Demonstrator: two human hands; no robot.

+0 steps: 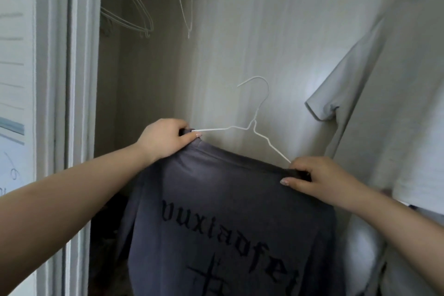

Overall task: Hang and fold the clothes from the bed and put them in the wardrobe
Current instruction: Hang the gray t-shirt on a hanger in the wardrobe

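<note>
- The dark grey T-shirt (228, 223), printed with black gothic lettering, is held up in front of the open wardrobe, its neck edge stretched between both hands and the body hanging down out of view at the bottom.
- A white wire hanger (254, 125) sticks up out of the neck opening: hook and both sloping shoulders are bare above the cloth, and each end runs down into the shirt right at a hand. It sits tilted, with the right end lower than the left.
- The left hand (165, 139) pinches the neck edge together with the left end of the hanger, thumb below and fingers curled over the top.
- The right hand (310, 178) pinches the neck edge where the right arm of the hanger goes into the cloth, fingers curled round the fabric.
- The step in hand looks like dressing the shirt onto the hanger; the shoulders are not yet seated on the wire.
- The next move likely calls for drawing the neck up over the wire shoulders until only the hook shows, levelling the hanger, then freeing one hand to take the hook and lift it to the rail.
- Just to the right, a light grey T-shirt (384, 103) already hangs in the wardrobe, its sleeve near the right hand.
- Up at the top left, several empty wire hangers (134, 12) dangle inside; the rail itself is not clearly seen.
- The white wardrobe door frame (79, 103) stands at the left edge.
</note>
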